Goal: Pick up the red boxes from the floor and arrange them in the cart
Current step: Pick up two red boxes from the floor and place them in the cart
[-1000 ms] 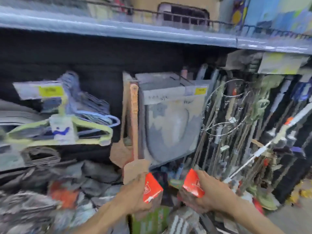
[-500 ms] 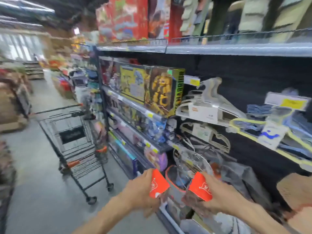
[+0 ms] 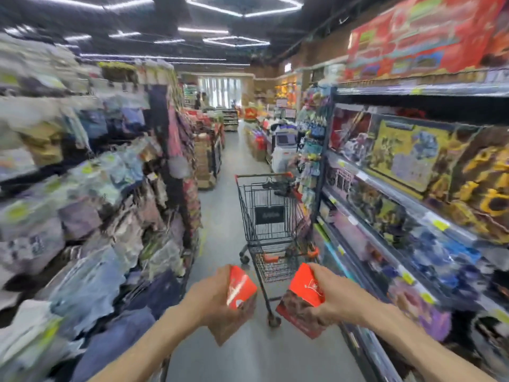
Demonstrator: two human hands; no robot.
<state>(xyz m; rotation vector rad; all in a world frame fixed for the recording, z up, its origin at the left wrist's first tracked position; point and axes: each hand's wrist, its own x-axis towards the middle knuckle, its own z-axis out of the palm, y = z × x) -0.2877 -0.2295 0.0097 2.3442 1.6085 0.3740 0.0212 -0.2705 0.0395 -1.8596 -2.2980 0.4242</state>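
I hold two red boxes out in front of me at waist height. My left hand (image 3: 213, 295) grips one red box (image 3: 240, 290), tilted with its red end up. My right hand (image 3: 334, 295) grips the other red box (image 3: 305, 292), which has a dark brown picture on its lower face. A black wire shopping cart (image 3: 271, 216) with orange trim stands in the aisle just beyond my hands, close to the right-hand shelves. I cannot see anything lying in its basket.
Shelves of bagged clothing (image 3: 91, 205) line the left side of the aisle. Toy boxes fill the right-hand shelving (image 3: 407, 188). Grey floor (image 3: 220, 216) runs past the cart's left side toward the back of the shop, where displays and distant people stand.
My view has swung left from facing the shelf to looking down the aisle. The cart, earlier off to the left, now stands straight ahead. Both hands still hold their boxes.
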